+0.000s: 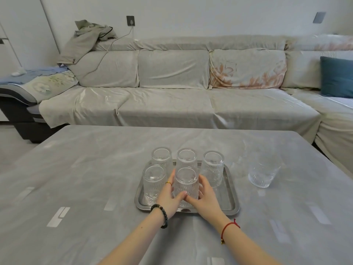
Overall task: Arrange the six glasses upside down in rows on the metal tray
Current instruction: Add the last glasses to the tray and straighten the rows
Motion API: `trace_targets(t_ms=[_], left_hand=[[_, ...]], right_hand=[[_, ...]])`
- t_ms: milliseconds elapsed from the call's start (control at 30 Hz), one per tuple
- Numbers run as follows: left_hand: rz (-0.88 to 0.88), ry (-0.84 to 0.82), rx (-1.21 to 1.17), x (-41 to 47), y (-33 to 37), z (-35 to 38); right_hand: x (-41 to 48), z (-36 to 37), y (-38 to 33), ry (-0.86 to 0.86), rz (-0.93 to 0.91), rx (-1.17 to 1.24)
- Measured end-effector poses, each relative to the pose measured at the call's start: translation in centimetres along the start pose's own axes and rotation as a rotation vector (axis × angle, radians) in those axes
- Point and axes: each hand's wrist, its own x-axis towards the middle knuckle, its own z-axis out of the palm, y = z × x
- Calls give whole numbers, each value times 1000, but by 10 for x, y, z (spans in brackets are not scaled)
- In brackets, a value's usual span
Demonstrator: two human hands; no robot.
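Observation:
A metal tray [228, 199] lies on the grey table. Three ribbed clear glasses stand upside down in its far row: far-left glass [162, 157], far-middle glass [186, 158], far-right glass [213, 167]. In the near row a near-left glass [153, 181] stands upside down. Beside it is the near-middle glass [185, 181], upside down, clasped from both sides by my left hand [169, 197] and my right hand [205, 197]. A sixth glass [262, 174] stands upright on the table, right of the tray.
The grey table [86, 188] has pale rectangular marks. A long covered sofa [172, 104] runs behind it, with a teal cushion [337, 79] at the right and clothes heaped at its left end.

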Motion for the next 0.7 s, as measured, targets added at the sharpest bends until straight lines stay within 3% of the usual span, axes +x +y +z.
trace_targets(t_ms=[233,333,433,567,633,700], left_hand=[[-138,53,133,-12,3,8],[-203,65,69,-34,12,20],[-122,97,-92,-51,31,38],[-30,-168,-103,-34,63,88],[-42,-248,-103,-6,75,120],[-66,-274,-101,26,81,150]], right_hand=[[4,-4,-9,-87,6,-132],[1,-34,-16,-107,-10,-195],[-4,-83,-20,157,-125,-149],[-8,-144,-8,616,-94,-118],[-8,-164,3,725,-17,-141],[-4,-178,12,718,47,-147]])
